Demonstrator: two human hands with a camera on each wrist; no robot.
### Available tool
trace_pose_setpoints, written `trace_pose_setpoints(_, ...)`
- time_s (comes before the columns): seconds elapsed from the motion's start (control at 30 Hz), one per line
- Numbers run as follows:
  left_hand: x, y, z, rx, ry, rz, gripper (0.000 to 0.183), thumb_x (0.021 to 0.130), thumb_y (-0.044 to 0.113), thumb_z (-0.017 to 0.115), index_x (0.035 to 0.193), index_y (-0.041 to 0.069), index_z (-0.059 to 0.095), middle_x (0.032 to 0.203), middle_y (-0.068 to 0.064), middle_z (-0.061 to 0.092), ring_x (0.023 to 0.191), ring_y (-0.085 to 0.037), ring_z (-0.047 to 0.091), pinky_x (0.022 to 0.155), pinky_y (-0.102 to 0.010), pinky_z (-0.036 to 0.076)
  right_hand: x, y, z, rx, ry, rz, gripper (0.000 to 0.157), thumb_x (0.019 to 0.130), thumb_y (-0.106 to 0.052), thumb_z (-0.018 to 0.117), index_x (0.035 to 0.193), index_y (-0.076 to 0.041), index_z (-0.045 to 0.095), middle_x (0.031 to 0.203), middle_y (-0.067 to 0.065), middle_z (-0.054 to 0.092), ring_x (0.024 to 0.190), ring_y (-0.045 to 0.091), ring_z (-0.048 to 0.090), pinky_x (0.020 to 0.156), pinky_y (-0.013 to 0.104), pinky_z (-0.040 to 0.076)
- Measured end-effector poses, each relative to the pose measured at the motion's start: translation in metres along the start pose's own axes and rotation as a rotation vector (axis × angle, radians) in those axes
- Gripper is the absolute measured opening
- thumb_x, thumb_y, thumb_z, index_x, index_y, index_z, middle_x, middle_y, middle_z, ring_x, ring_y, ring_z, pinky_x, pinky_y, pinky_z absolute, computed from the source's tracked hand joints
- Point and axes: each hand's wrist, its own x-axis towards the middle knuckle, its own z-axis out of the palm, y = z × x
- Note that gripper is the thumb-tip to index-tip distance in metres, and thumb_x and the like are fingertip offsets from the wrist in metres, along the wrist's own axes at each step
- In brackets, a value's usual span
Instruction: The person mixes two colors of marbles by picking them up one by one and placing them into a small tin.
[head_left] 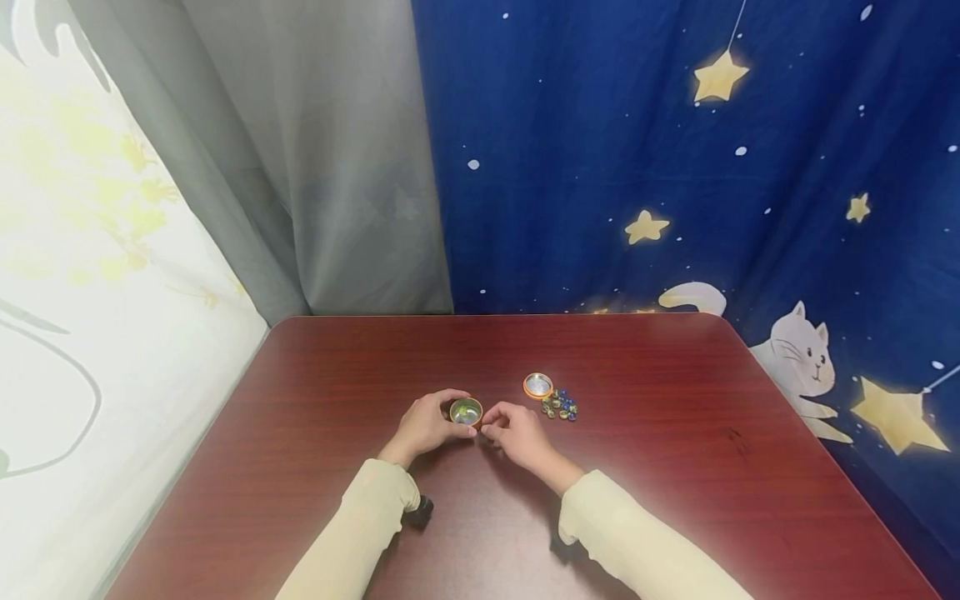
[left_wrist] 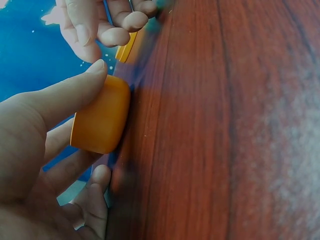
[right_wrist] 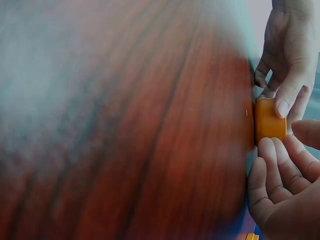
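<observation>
A small round orange tin [head_left: 467, 414] stands on the table, its open top showing a silvery inside with something greenish in it. My left hand [head_left: 429, 425] grips the tin from the left, thumb on the near side and fingers round the far side; the left wrist view shows the tin's smooth orange wall [left_wrist: 102, 117]. Close at the tin's right side is my right hand [head_left: 517, 433]. Its fingers [right_wrist: 280, 172] are loosely bent with the tips at the tin's wall, and the thumb stands apart from them. Nothing shows between them.
Right of the hands lies a round orange-rimmed lid [head_left: 537, 385], silvery side up. Several glass marbles [head_left: 560, 406], green and blue, lie grouped beside it on the dark red wooden table [head_left: 645, 500]. Curtains [head_left: 570, 167] hang behind the table's far edge.
</observation>
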Motion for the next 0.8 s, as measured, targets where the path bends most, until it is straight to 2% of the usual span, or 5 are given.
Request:
trace_pose_setpoints(0.3,0.0,0.0,0.0,-0.002,0.001,-0.003,0.061,0.062,0.043,0.09,0.117,0.029,0.068,0.096,0.008,0.068,0.087,-0.012,0.06,0.077,-0.04,0.045,-0.001,0.002,-0.005,-0.071,0.001,-0.031,0.005,0.085,-0.007,0.072,0.087,-0.008,0.068,0.069,-0.004,0.065,0.056,0.008,0.061,0.051,0.026,0.048)
trace_pose_setpoints(0.8,0.0,0.001,-0.001,-0.013,-0.002,-0.006,0.059,0.063,0.039,0.091,0.117,0.029,0.068,0.097,0.007,0.068,0.088,-0.013,0.06,0.079,-0.041,0.045,-0.005,0.007,-0.014,-0.141,-0.006,-0.029,0.004,0.087,-0.011,0.071,0.087,-0.011,0.067,0.069,-0.006,0.063,0.056,0.006,0.058,0.054,0.027,0.046)
